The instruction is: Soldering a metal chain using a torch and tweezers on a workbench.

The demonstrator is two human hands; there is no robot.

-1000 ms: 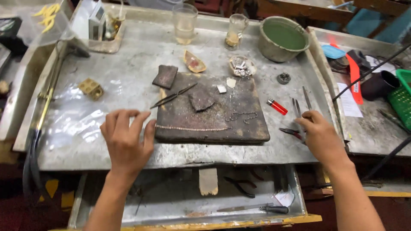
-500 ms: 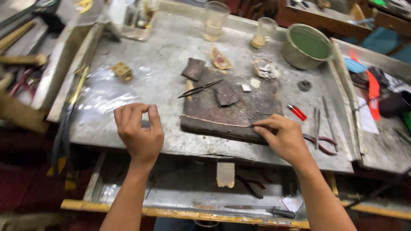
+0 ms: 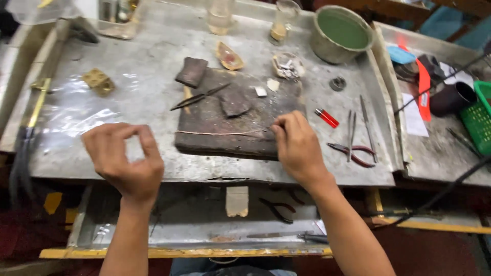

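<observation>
The right hand [image 3: 297,148] rests on the near right corner of the dark slab [image 3: 235,120], its fingers [image 3: 280,130] pinched narrow on the end of a thin wire [image 3: 220,133] that lies straight across the slab; the fingertips hide the wire's end. The left hand [image 3: 125,158] hovers over the metal surface [image 3: 102,102], thumb and forefinger curled into a loose ring, and whether they hold anything cannot be told. Tweezers [image 3: 199,96] lie on the slab. Pliers [image 3: 353,153] lie just right of the right hand. The glasses at the far edge are cut off.
</observation>
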